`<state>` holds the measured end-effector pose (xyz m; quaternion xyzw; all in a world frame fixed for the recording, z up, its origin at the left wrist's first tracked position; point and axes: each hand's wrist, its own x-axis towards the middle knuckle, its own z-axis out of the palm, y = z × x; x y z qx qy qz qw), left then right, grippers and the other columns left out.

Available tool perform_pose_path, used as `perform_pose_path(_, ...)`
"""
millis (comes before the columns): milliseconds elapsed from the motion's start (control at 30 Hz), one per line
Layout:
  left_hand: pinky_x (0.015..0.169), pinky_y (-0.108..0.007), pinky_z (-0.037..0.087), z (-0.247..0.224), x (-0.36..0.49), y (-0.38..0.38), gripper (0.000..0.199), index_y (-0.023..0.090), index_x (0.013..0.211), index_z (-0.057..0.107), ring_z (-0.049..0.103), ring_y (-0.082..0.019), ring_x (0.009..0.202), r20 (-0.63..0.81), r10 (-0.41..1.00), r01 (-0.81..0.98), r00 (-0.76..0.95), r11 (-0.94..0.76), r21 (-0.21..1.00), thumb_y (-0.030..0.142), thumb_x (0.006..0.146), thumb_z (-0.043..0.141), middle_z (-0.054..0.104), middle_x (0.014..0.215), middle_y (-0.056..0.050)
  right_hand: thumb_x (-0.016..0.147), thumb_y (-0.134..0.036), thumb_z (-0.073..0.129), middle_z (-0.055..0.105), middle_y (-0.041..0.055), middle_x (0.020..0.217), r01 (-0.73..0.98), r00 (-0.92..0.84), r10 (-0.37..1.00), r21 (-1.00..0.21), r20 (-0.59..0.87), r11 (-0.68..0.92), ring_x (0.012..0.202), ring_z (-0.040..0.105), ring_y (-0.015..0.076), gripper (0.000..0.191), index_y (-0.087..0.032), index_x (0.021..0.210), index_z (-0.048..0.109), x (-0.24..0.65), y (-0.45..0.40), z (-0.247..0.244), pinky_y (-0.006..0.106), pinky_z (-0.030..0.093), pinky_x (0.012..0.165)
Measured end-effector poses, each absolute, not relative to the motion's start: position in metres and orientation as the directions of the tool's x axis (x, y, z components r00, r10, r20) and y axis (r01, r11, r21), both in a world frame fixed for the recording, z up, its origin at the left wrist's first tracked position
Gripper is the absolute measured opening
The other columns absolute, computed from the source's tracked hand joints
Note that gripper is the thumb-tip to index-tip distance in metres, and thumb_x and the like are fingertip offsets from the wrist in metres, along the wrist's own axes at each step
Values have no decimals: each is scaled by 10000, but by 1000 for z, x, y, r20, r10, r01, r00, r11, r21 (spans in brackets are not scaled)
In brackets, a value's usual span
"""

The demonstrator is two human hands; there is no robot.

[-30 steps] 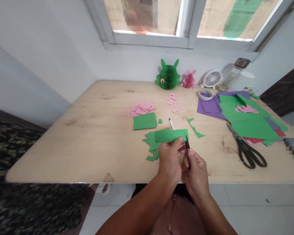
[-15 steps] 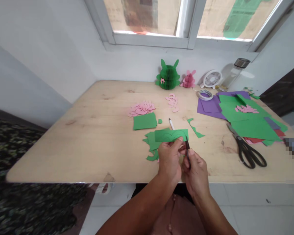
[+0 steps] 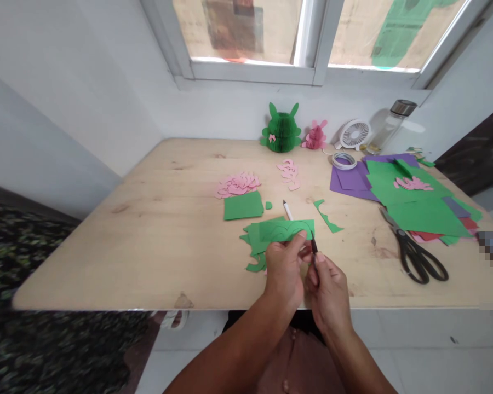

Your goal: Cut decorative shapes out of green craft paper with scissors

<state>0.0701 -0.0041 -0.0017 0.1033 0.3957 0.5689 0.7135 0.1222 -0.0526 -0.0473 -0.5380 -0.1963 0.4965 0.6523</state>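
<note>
My left hand point(image 3: 285, 265) pinches the lower edge of a green paper strip point(image 3: 281, 230) that has curved outlines drawn on it. In my right hand point(image 3: 328, 279) is a small pair of dark scissors point(image 3: 314, 243), its blades at the strip's right end. Under and left of the strip lie green paper scraps point(image 3: 254, 241). A green rectangle point(image 3: 243, 206) lies just beyond them, with a heap of pink cutouts point(image 3: 238, 185) behind it. Behind the strip rests a white pen point(image 3: 288, 210), partly covered. A curved green offcut point(image 3: 327, 218) lies to the right.
Large black-handled scissors point(image 3: 419, 254) lie at the right, beside green sheets point(image 3: 427, 216) and purple sheets point(image 3: 353, 178). Along the wall stand a green paper figure point(image 3: 282, 133), a pink one point(image 3: 314, 135), a white fan point(image 3: 354, 134) and a glass bottle point(image 3: 388, 128). Tape rolls point(image 3: 344, 160) sit nearby.
The view has shifted slightly, so the table appears a little lower. Both hands keep their hold, and the small scissors' blades look closer together at the strip's right end.
</note>
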Motion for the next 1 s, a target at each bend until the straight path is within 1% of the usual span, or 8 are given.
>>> perform_pose_path(167, 501, -222, 383, -2, 67, -2, 162, 126, 632, 620, 565, -115, 524, -427, 902, -731, 60, 331, 597, 180, 556, 752, 624, 577, -13, 746, -520, 679, 336, -90, 447, -467, 408, 865, -881, -292, -77, 418, 217, 71, 372, -153, 696, 645, 121, -54, -43, 215, 152, 391)
perform_pose_path(300, 550, -243, 430, -3, 63, 0, 151, 128, 633, 621, 591, -129, 548, -413, 910, -729, 45, 313, 609, 177, 562, 745, 631, 587, -14, 739, -537, 673, 348, -88, 438, -477, 390, 867, -874, -310, -98, 404, 226, 71, 381, -159, 705, 636, 120, -54, -43, 215, 149, 386)
perform_pose_path(433, 620, -262, 460, -2, 61, 4, 159, 129, 607, 606, 618, -140, 586, -409, 910, -716, 69, 330, 615, 192, 570, 746, 636, 598, -23, 757, -529, 661, 359, -84, 432, -480, 363, 878, -870, -311, -110, 410, 232, 78, 374, -163, 697, 612, 120, -54, -46, 224, 151, 395)
perform_pose_path(533, 645, -273, 469, 0, 60, 6, 171, 132, 601, 598, 642, -160, 612, -429, 900, -709, 78, 352, 611, 195, 558, 751, 634, 588, -23, 771, -512, 657, 365, -80, 437, -478, 362, 882, -873, -300, -101, 418, 238, 80, 372, -173, 643, 574, 120, -53, -48, 226, 161, 400)
perform_pose_path(633, 641, -279, 469, 0, 59, 7, 175, 135, 568, 582, 654, -176, 613, -441, 892, -693, 97, 379, 613, 194, 548, 745, 645, 585, -36, 775, -516, 649, 369, -78, 429, -461, 367, 882, -881, -296, -104, 417, 249, 84, 377, -177, 630, 568, 120, -53, -49, 228, 171, 401)
perform_pose_path(767, 636, -280, 466, -2, 58, 7, 170, 129, 557, 579, 622, -149, 554, -439, 893, -691, 98, 378, 616, 182, 551, 741, 637, 563, -29, 766, -535, 649, 369, -82, 429, -449, 371, 878, -886, -303, -117, 414, 242, 82, 374, -165, 709, 625, 122, -52, -51, 227, 155, 399)
perform_pose_path(867, 570, -252, 435, -2, 58, 6, 147, 120, 595, 598, 592, -127, 529, -419, 900, -692, 118, 377, 615, 172, 568, 733, 639, 579, -29, 761, -536, 655, 363, -81, 429, -442, 375, 876, -889, -305, -120, 415, 242, 80, 387, -160, 674, 628, 122, -51, -50, 228, 151, 399)
perform_pose_path(1000, 496, -235, 386, 0, 58, 4, 135, 118, 598, 603, 605, -150, 535, -416, 900, -672, 132, 390, 630, 184, 579, 718, 631, 574, -35, 755, -534, 660, 352, -82, 433, -439, 371, 875, -889, -310, -129, 410, 235, 78, 389, -159, 657, 627, 122, -50, -48, 230, 153, 397)
